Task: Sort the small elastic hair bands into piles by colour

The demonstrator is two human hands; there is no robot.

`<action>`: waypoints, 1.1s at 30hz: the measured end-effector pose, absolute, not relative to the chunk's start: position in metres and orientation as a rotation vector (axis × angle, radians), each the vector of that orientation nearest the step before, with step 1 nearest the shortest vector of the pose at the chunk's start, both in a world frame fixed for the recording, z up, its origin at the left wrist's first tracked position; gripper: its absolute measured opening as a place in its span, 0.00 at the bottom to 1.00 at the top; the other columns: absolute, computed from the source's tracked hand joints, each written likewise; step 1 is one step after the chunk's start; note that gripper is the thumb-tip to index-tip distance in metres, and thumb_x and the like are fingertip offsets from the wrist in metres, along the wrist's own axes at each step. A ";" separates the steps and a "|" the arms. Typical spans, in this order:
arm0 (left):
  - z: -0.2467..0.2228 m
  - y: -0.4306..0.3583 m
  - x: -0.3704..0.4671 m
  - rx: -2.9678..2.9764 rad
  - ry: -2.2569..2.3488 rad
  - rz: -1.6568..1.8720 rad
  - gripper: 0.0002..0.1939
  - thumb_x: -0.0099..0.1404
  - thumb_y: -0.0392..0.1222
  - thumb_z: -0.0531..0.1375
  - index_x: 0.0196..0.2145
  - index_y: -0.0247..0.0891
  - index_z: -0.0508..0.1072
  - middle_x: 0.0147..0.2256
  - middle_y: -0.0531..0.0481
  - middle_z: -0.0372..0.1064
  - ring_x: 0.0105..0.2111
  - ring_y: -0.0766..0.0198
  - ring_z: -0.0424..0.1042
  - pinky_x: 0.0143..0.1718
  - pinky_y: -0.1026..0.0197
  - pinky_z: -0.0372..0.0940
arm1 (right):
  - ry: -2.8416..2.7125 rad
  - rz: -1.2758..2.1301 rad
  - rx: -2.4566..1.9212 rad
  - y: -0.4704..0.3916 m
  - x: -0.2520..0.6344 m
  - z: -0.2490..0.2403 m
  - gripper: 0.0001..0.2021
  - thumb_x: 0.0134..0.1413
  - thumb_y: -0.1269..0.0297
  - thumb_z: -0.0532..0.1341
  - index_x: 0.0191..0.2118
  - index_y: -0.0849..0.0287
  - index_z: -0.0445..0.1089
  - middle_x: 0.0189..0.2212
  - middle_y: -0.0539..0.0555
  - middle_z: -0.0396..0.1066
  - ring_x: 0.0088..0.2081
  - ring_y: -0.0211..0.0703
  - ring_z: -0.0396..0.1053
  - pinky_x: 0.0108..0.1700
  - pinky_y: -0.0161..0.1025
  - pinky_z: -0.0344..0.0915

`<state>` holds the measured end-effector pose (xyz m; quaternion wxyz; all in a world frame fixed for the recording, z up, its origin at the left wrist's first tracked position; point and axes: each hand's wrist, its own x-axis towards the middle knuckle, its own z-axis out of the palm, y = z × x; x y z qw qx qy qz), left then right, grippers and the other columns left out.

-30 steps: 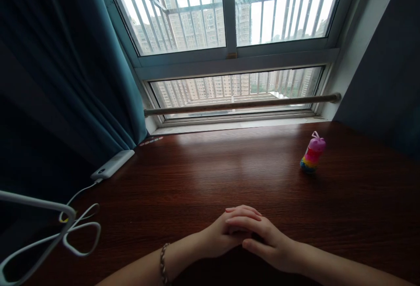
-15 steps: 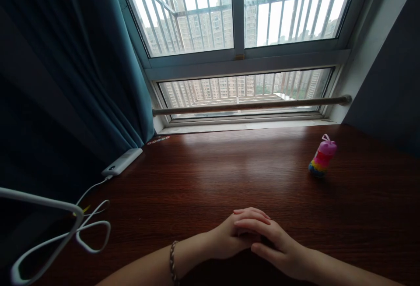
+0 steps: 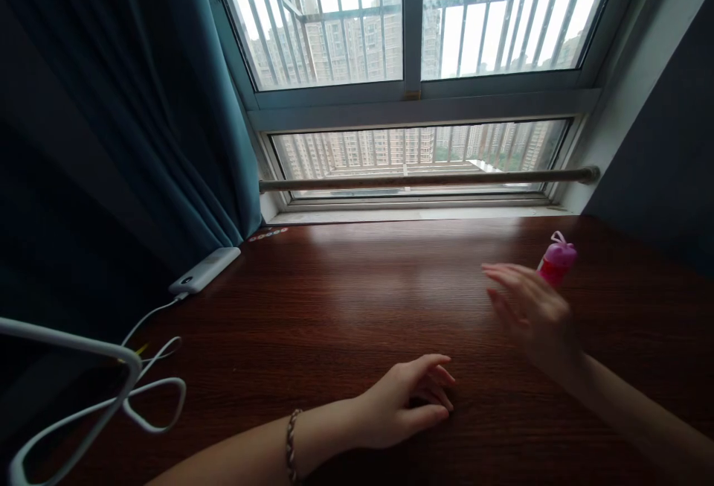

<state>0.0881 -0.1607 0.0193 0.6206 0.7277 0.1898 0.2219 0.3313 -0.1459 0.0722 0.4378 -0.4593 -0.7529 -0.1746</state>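
My left hand [image 3: 404, 404] rests on the dark wooden table [image 3: 346, 285] near its front, fingers loosely curved and apart, with nothing in them. A braided bracelet [image 3: 291, 445] circles that wrist. My right hand [image 3: 529, 315], a little blurred, is raised over the table at the right with its fingers stretched out and empty. Just behind it stands a small bottle [image 3: 558, 259] with a pink top and a loop on it. The hand covers the bottle's lower part; I cannot tell whether they touch.
At the left a white power bank-like device [image 3: 205, 270] lies by the blue curtain [image 3: 184, 99], with a white cable [image 3: 148, 318] plugged in. A thick white bent tube [image 3: 72, 337] reaches in at lower left. Behind the table, a rail [image 3: 424, 181] crosses the window.
My hands were clasped together at the front of the table. The right one has come away and moved up and right to the bottle; the left has stayed, its fingers now free.
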 end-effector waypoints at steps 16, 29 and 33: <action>0.036 -0.157 0.089 2.119 0.428 0.469 0.10 0.60 0.39 0.55 0.38 0.35 0.71 0.38 0.43 0.68 0.39 0.63 0.68 0.42 0.63 0.62 | -1.796 -0.713 -2.158 -0.122 0.398 0.089 0.16 0.53 0.61 0.52 0.45 0.63 0.64 0.45 0.70 0.57 0.26 0.48 0.66 0.24 0.43 0.61; 0.037 -0.158 0.087 2.114 0.397 0.470 0.10 0.60 0.39 0.55 0.38 0.35 0.71 0.39 0.43 0.68 0.40 0.62 0.67 0.43 0.63 0.62 | -1.939 -0.304 -1.868 -0.133 0.377 0.102 0.14 0.53 0.59 0.53 0.44 0.58 0.65 0.40 0.58 0.61 0.28 0.43 0.67 0.27 0.38 0.64; 0.033 -0.158 0.086 2.007 0.464 0.493 0.10 0.59 0.40 0.56 0.37 0.34 0.71 0.37 0.43 0.68 0.37 0.63 0.68 0.39 0.63 0.63 | -1.930 0.279 -1.502 -0.142 0.357 0.107 0.14 0.52 0.56 0.55 0.41 0.57 0.66 0.38 0.57 0.64 0.35 0.44 0.68 0.34 0.38 0.67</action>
